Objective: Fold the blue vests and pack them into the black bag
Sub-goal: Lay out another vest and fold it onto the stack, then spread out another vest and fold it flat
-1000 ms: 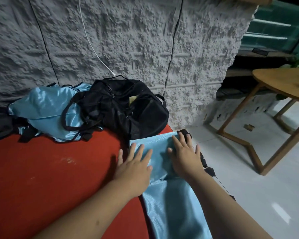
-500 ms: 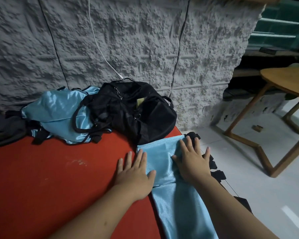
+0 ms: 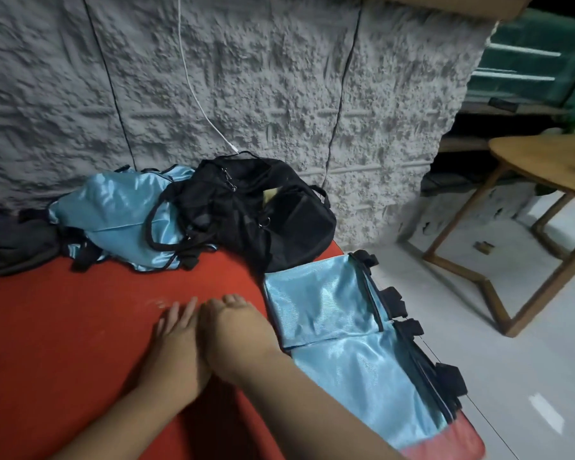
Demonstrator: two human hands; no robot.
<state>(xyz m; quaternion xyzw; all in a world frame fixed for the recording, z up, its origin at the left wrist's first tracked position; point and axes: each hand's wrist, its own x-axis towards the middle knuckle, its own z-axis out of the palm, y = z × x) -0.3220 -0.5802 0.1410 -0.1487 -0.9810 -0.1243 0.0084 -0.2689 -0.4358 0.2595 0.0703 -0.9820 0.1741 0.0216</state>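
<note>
Blue folded vest [image 3: 326, 307] lay on our red surface [image 3: 63, 343], just beside the black bag [image 3: 246, 210].
Our left hand [image 3: 176, 330] rested flat, fingers straight; the right hand [image 3: 226, 323] curled, holding nothing.

home | textured wall [image 3: 263, 78] | wooden table [image 3: 545, 167] | tiled floor [image 3: 478, 327]
</note>
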